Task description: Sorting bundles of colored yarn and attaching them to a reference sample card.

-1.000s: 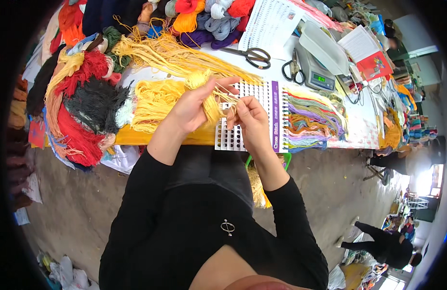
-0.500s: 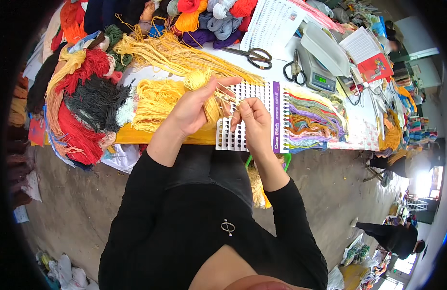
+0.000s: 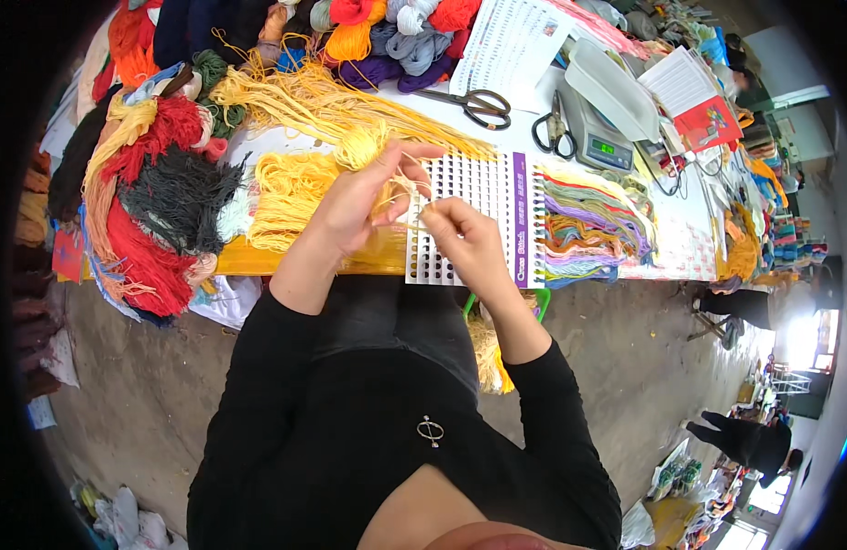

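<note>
Looks like the threading stage on a cross-stitch floss organiser card, the white punched sheet with a purple strip down its right side, lying at the near table edge in the middle of the frame. The left hand has its fingers curled around a bunch of pale yellow floss, thumb and forefinger closed on the strands where they come off the bundle. The right hand is pinched tight on the free end of that same yellow thread, right on top of the card's left half. I can't tell which hole it's aimed at, too small to see.

My guess for the next move: poke the pinched end through a hole and pull it snug, which calls for the left hand to feed out slack without dragging the whole bundle along.

Counts as far as I can make out:
- one organiser card, with a fan of coloured floss already hanging off its right edge
- two pairs of scissors, both black-handled, upper middle
- one small digital scale just beside the second pair
- one big heap of red, grey and orange yarn at the left of the frame
</note>
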Demonstrator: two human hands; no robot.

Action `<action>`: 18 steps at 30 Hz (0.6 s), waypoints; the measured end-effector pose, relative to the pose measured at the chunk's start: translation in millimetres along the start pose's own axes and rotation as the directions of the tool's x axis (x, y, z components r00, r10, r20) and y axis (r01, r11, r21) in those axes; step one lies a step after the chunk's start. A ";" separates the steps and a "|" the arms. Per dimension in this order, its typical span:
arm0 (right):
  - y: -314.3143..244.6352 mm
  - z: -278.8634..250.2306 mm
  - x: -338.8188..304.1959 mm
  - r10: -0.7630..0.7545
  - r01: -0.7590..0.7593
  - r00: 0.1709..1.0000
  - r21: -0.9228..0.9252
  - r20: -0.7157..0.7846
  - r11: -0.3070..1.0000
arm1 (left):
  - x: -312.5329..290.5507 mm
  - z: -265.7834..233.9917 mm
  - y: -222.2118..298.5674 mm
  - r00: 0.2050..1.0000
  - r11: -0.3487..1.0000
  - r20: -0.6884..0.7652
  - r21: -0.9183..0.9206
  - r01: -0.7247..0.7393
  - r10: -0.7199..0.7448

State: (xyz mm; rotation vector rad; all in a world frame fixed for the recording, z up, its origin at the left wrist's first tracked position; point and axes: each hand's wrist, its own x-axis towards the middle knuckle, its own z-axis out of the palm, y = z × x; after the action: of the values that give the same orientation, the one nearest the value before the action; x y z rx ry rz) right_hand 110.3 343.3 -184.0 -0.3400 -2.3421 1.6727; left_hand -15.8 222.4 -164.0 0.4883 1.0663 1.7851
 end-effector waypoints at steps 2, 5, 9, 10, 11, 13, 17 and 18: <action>-2.0 -8.5 -1.7 -0.214 0.187 0.975 -0.287 -0.065 0.939 | -1.6 -13.9 0.0 0.997 0.958 -0.058 0.277 0.070 -0.056; -3.4 -65.4 6.5 -0.220 0.128 0.912 -0.270 -0.347 0.954 | -25.1 -61.3 22.6 0.969 0.969 0.003 0.013 0.248 -0.248; -8.1 -174.9 1.6 0.115 0.427 0.860 0.825 -0.497 0.370 | -71.6 -140.8 72.6 0.915 0.960 -0.399 -0.224 -0.168 0.067; 2.5 -215.9 -3.9 -0.029 0.399 0.917 0.917 -0.399 0.000 | -81.5 -151.4 90.3 0.862 0.945 -0.492 -0.207 -0.253 0.123; 7.6 -241.1 -6.5 -0.030 0.386 0.921 0.921 -0.388 -0.056 | -96.7 -161.2 107.7 0.796 0.935 -0.582 -0.161 -0.315 0.168; 25.0 -296.1 -10.1 0.038 0.444 0.891 0.884 -0.453 0.147 | -134.6 -197.1 145.6 0.752 0.914 -0.606 -0.095 -0.394 0.261; 108.3 -476.8 -45.5 0.150 0.438 0.779 0.700 -0.609 0.564 | -148.2 -197.9 198.2 0.532 0.901 -0.774 0.111 -0.419 0.343; 121.7 -508.2 -57.3 0.167 0.418 0.754 0.660 -0.636 0.624 | -148.0 -196.5 206.5 0.447 0.882 -0.824 0.125 -0.455 0.347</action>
State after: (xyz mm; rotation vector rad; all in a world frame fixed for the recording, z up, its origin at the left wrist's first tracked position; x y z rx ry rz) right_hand 337.1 815.9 -143.2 -0.4439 -0.9591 1.8894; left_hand -198.4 -27.5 -78.5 -0.3008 1.5553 2.6155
